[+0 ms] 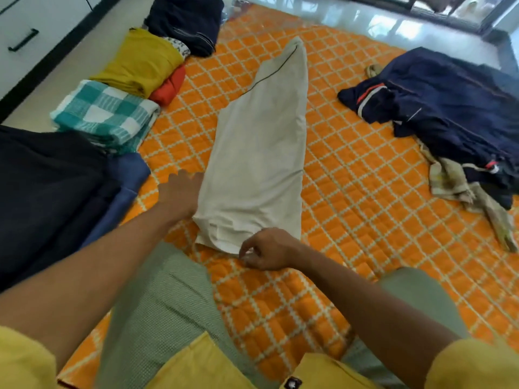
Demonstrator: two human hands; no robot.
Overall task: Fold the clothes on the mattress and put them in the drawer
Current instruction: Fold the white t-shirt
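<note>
Clothes are lying all over the orange quilted mattress, which is filling most of the view from the head camera. Along its right side an unfolded heap of navy garments is sprawling, with a crumpled beige cloth trailing out from under its near edge. At the far left a large black garment is lying over something blue.

In the middle, a long white garment, folded into a narrow strip with a thin dark piping line running up its far half, is stretching away from the person. Beyond the black garment, folded pieces are sitting in a row along the mattress's left edge: a teal checked cloth, a mustard piece resting against a red one, and a dark navy stack farthest off.

A white drawer front with a black handle is showing at the top left, beside the mattress; whether it is holding anything cannot be told.

The left hand is pressing flat, fingers straight, against the white garment's left edge. The right hand is curling its fingers at the garment's near hem, seemingly pinching the corner, though blur is hiding the contact.
</note>
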